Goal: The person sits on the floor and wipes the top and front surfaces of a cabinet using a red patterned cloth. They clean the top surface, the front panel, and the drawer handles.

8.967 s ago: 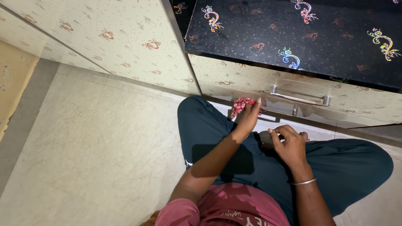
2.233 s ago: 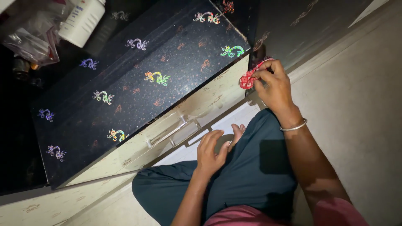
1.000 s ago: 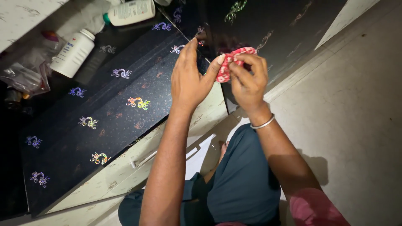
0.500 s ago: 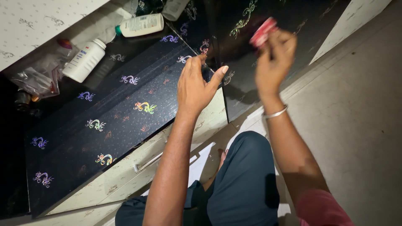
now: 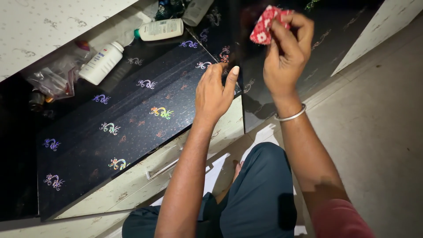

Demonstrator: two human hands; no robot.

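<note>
We see the right hand (image 5: 286, 55) raised over the black top (image 5: 132, 128), its fingers pinched around a small red patterned cloth (image 5: 264, 27), which sits bunched at the fingertips, above the far part of the surface. The left hand (image 5: 216, 90) holds nothing; its fingers curl loosely and its fingertips rest at the edge where the black top meets a darker, glossy panel (image 5: 282, 101). A bangle (image 5: 291, 117) circles the right wrist. At the back of the top lie a white bottle (image 5: 102, 63), a second bottle with a green cap (image 5: 159, 29) and a clear plastic bag (image 5: 55, 81). Below the top we see a pale drawer front with a metal handle (image 5: 162, 169). We judge the work to be mid-way: the cloth is in hand and lifted to the surface, but it does not touch the top yet, and we cannot tell which parts are already wiped
</note>
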